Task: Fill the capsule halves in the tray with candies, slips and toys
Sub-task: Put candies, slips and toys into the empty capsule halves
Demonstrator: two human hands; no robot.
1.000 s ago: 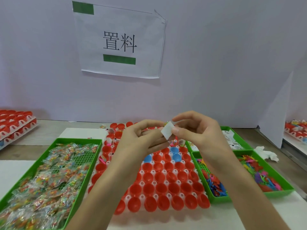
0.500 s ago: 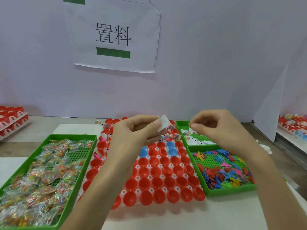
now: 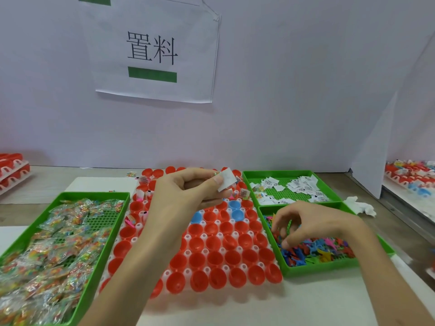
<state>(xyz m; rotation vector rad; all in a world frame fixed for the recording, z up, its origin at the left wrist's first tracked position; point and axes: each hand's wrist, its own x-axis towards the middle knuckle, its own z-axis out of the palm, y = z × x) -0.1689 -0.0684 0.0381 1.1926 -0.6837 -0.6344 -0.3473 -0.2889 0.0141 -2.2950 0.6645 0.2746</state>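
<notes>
A white tray (image 3: 188, 271) holds rows of red capsule halves (image 3: 216, 257) and a few blue ones (image 3: 233, 204); some far halves hold candies and slips. My left hand (image 3: 188, 191) hovers over the tray's far part and pinches a white slip (image 3: 226, 178). My right hand (image 3: 313, 222) reaches down into the green toy tray (image 3: 313, 267), fingertips curled among the small coloured toys (image 3: 317, 250); whether it grips one is unclear. Behind that stands the green slip tray (image 3: 289, 172) with white slips (image 3: 303, 187). Wrapped candies (image 3: 47, 255) fill the green tray (image 3: 70, 196) at left.
A paper sign (image 3: 153, 50) hangs on the back wall. Stacked trays of red capsules (image 3: 11, 168) sit at far left, more filled capsules (image 3: 409, 175) at far right behind a white divider panel (image 3: 374, 161). A crumpled tissue (image 3: 360, 204) lies right of the slip tray.
My right hand let go of the slip and dropped from beside my left hand into the toy tray. My left hand keeps the slip. The view tilted downward.
</notes>
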